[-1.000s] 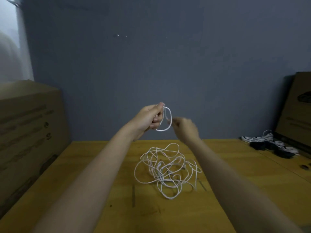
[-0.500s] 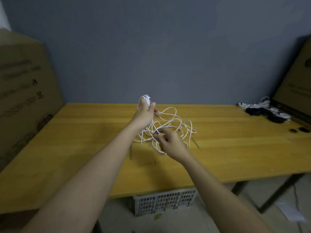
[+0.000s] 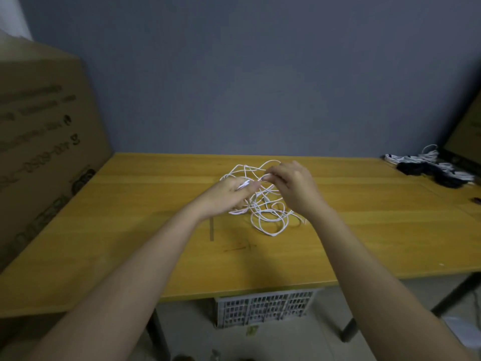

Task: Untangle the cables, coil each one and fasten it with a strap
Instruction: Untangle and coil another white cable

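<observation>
A tangle of thin white cables (image 3: 268,217) lies in the middle of the wooden table (image 3: 130,230). My left hand (image 3: 229,195) hovers over its left side with fingers curled round a small bunch of white cable loops. My right hand (image 3: 292,187) is just to the right and pinches a strand of the same cable between thumb and fingertips. The two hands almost touch above the tangle. Parts of the tangle are hidden under both hands.
A pile of white coiled cables and black straps (image 3: 429,169) sits at the table's far right. A large cardboard box (image 3: 44,142) stands at the left, another box (image 3: 466,136) at the right. A grey plastic crate (image 3: 265,307) sits under the table.
Both hands have come down from in front of the wall to the tangle on the table. The right hand has moved from the near side of the tangle to beside the left hand.
</observation>
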`<move>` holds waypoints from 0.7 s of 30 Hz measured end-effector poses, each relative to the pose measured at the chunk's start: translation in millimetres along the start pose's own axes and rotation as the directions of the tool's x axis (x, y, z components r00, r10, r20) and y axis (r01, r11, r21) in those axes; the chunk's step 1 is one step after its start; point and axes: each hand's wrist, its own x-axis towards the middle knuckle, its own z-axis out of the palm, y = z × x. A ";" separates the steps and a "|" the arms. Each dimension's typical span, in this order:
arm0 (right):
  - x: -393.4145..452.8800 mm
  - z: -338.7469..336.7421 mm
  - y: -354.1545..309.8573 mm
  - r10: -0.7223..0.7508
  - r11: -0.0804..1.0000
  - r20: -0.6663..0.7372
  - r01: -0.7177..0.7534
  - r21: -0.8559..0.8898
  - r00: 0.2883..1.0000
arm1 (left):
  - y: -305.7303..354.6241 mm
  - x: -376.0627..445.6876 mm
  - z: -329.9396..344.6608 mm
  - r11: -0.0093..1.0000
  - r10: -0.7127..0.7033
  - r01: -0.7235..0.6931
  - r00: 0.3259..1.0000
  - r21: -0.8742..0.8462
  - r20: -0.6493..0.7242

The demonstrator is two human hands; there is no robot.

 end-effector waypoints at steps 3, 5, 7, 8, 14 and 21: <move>8.1 8.4 -8.3 0.221 0.873 0.127 -0.255 0.416 0.967 | 6.8 -4.3 -12.9 0.957 -0.009 0.033 0.996 -0.288 0.086; 4.9 15.4 -15.2 0.298 0.740 0.155 -0.330 0.585 0.942 | 9.0 -7.7 -21.6 0.910 0.019 0.030 0.993 -0.413 0.113; 1.2 24.2 -24.8 0.309 0.657 0.206 -0.365 0.660 0.929 | 11.7 -10.9 -26.0 0.848 0.046 0.016 0.994 -0.529 0.103; 0.4 29.3 -31.6 0.303 0.640 0.238 -0.382 0.666 0.923 | 12.6 -11.0 -27.0 0.804 0.046 0.009 0.996 -0.594 0.078; -10.7 67.7 -46.4 0.181 0.957 0.433 -0.259 0.128 0.883 | 9.2 4.5 -22.7 0.732 -0.012 -0.149 0.973 -0.665 -0.230; -14.5 83.2 -34.2 0.020 0.997 0.411 0.014 -0.079 0.911 | -13.8 28.1 -18.0 0.634 -0.182 -0.244 0.875 -0.734 -0.448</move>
